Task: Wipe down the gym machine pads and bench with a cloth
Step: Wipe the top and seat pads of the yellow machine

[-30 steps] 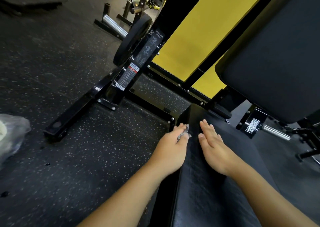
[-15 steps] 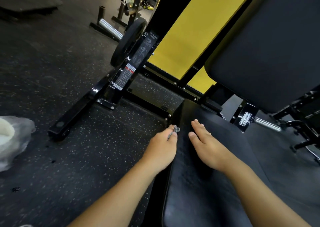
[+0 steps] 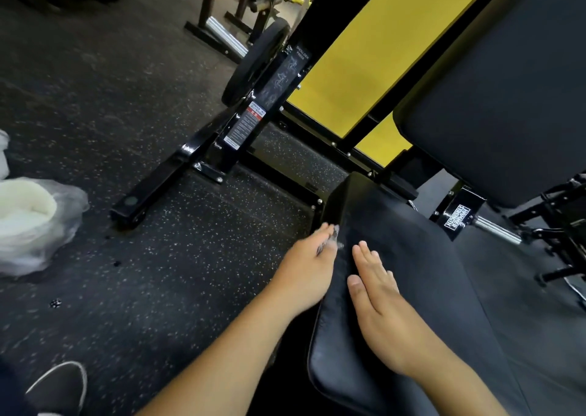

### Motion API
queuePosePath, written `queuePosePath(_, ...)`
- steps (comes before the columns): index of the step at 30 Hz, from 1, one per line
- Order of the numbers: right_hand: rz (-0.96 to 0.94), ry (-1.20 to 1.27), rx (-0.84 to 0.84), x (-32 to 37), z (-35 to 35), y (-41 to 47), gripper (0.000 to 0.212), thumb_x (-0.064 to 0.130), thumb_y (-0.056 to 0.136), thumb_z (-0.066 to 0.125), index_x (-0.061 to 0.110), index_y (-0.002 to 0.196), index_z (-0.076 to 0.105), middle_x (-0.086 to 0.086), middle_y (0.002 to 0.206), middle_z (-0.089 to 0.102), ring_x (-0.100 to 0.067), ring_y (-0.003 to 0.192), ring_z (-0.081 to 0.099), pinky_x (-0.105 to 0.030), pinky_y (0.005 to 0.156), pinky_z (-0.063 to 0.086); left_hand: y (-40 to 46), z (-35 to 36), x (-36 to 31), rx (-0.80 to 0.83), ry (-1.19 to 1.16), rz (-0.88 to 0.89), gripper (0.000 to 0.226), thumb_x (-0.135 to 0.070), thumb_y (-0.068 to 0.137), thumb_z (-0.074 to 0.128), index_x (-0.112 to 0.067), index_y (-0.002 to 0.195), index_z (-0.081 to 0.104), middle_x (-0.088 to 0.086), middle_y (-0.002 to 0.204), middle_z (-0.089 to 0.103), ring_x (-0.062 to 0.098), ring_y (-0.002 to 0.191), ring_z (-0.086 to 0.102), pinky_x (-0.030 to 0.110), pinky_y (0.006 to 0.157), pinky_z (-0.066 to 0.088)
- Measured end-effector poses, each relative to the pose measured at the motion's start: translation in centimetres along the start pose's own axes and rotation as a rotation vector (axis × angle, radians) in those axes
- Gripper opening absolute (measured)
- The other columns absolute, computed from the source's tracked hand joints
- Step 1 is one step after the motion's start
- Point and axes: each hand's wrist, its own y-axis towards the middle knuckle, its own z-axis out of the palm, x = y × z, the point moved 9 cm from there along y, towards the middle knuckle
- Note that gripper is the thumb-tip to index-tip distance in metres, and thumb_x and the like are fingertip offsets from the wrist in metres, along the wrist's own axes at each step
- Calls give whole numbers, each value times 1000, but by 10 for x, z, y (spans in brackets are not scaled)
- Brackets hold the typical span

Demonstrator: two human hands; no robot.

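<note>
- Now the left hand (image 3: 306,268) sits at the left edge of the seat pad (image 3: 412,288), a little nearer the person than a second ago, and it blurs, so it reads as mid-stroke along that edge.
- Its fingers curl round a small grey scrap of cloth (image 3: 329,241); only a bit pokes out at the fingertips, touching the pad's rim.
- Beside it the right hand (image 3: 377,292) lies flat and released on top of the seat pad, palm down, fingers straight and together, much as it lay half a second ago.
- Judging by that small shift, the wipe is working back down the side of the seat; the big back pad (image 3: 494,98) above appears untouched at this moment and probably remains to be done.
- On the floor (image 3: 133,104) at the far left lies a clear plastic bag (image 3: 68,222) with a pale white roll (image 3: 23,207) inside; what the roll is made of cannot be told.
- A shoe tip (image 3: 60,384) shows at the bottom left.
</note>
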Motion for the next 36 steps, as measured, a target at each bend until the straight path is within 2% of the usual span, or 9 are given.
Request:
queuePosePath(4, 10, -2, -5, 0, 1, 2, 57, 43, 109, 21, 36, 160, -3, 31, 163, -14, 18, 143, -22, -19, 122, -12, 46, 0, -12, 1, 92, -10, 46, -25, 109, 40, -17, 155, 44, -4, 162, 39, 10, 149, 33, 18, 116, 21)
queuePosePath(8, 19, 3, 7, 2, 0, 0, 57, 42, 109, 21, 35, 161, -3, 29, 163, -14, 13, 146, -20, -23, 124, -10, 37, -1, -8, 5, 106, -42, 46, -27, 109, 40, -20, 154, 46, -6, 159, 44, 12, 147, 37, 20, 115, 25)
queuePosePath(15, 11, -15, -7, 1, -1, 0, 58, 41, 109, 22, 32, 162, 1, 24, 165, -12, 8, 148, -19, -23, 122, -11, -66, -11, 12, -50, -17, -42, 43, -24, 108, 46, -23, 151, 50, -17, 154, 47, -11, 139, 36, 5, 113, 22)
queuePosePath(21, 5, -4, -24, -2, 1, 0, 59, 44, 108, 22, 33, 162, 3, 27, 165, -10, 11, 147, -17, -21, 122, -10, -115, -9, 19, -51, -66, -22, 42, -28, 109, 45, -34, 151, 47, -33, 153, 35, -26, 137, 24, 6, 117, 16)
queuePosePath(25, 0, 3, -13, 0, 2, 1, 58, 43, 108, 21, 34, 162, 2, 27, 164, -10, 13, 146, -18, -20, 121, -11, -74, -11, 12, -42, -60, -54, 41, -27, 109, 44, -23, 149, 53, -16, 152, 50, -8, 139, 40, 4, 111, 25)
queuePosePath(27, 2, 2, -12, -1, 1, 2, 58, 43, 109, 22, 33, 162, 2, 27, 165, -10, 13, 147, -17, -20, 121, -11, -42, -12, 7, -34, -10, -83, 37, -29, 109, 43, -21, 139, 64, -8, 137, 65, 3, 124, 56, 0, 92, 38)
queuePosePath(29, 2, 10, -15, -1, 0, 1, 57, 42, 109, 22, 33, 162, 2, 26, 165, -9, 12, 147, -17, -21, 122, -10, -15, -11, 3, -31, 44, -88, 34, -30, 109, 42, -22, 127, 70, -4, 122, 71, 13, 111, 62, 14, 82, 45)
queuePosePath(33, -2, 17, -21, 0, 1, 0, 57, 42, 109, 21, 33, 162, 2, 26, 165, -9, 11, 148, -16, -25, 124, -9, -1, -8, 10, -38, 55, -96, 34, -32, 107, 41, -15, 118, 69, 6, 121, 71, 26, 114, 63, 33, 91, 46)
queuePosePath(36, 1, 15, -25, -2, 1, -1, 57, 42, 109, 21, 33, 162, 2, 26, 165, -9, 10, 148, -16, -26, 125, -9, -31, -6, 16, -42, 17, -83, 36, -30, 108, 43, -18, 135, 65, -2, 138, 65, 13, 131, 55, 26, 107, 42)
